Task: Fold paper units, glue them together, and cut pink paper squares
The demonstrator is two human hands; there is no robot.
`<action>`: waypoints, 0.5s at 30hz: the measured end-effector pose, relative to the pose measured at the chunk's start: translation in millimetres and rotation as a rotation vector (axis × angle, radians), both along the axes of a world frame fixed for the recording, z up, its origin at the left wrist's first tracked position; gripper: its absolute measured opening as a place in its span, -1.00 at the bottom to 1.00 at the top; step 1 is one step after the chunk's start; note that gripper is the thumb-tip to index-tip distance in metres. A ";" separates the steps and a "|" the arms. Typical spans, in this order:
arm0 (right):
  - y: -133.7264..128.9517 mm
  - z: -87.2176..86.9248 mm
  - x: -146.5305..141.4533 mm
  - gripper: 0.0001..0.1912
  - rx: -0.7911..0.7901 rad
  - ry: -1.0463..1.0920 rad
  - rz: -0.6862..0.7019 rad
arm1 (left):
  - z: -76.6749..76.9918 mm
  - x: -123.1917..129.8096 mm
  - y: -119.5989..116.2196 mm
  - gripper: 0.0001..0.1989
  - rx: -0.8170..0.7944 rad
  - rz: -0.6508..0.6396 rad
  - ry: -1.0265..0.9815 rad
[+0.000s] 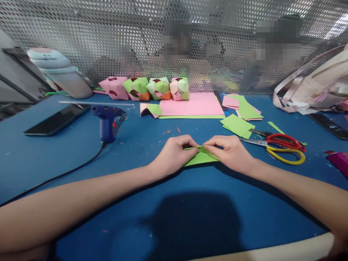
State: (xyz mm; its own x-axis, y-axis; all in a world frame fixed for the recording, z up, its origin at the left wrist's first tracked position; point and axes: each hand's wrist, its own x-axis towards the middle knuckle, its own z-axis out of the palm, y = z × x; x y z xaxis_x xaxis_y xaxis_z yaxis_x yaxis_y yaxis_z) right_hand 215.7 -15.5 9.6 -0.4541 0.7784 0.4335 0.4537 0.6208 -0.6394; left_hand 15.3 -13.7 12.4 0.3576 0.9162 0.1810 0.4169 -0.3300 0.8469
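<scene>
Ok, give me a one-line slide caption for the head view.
Left hand and right hand pinch green paper at a blue table, between a glue gun and scissors.

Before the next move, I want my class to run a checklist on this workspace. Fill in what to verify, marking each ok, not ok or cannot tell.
1. Left hand has hold of the green paper: ok, it pinches the paper near its upper edge.
2. Right hand has hold too: ok, it pinches the same piece beside the left.
3. Paper's edges lined up: cannot tell, the hands cover both ends.
4. Scissors closed: not ok, the blades stand apart.
5. Glue gun apart from the hands: ok, it stands off to the left.
6. Glue gun cool: cannot tell, nothing visible shows its heat.
</scene>
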 end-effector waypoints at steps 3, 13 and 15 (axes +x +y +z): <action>-1.2 -2.0 -1.4 -0.83 0.125 -0.021 0.052 | -1.9 0.4 -0.3 -0.91 0.016 -0.023 0.044; -15.4 -4.3 -9.0 -0.68 0.272 -0.033 0.026 | -8.6 0.8 1.4 -0.91 0.075 0.040 0.000; -13.3 -7.4 -9.6 -0.57 0.181 0.008 -0.090 | -8.3 1.2 3.0 -0.92 0.041 0.129 -0.073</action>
State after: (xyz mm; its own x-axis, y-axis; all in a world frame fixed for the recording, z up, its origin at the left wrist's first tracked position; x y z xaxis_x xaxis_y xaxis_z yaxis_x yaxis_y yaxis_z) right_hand 206.1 -28.8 2.3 -0.3825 0.7249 0.5730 0.5077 0.6830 -0.5252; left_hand 16.5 -10.7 4.2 0.2213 0.9450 0.2409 0.3957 -0.3128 0.8635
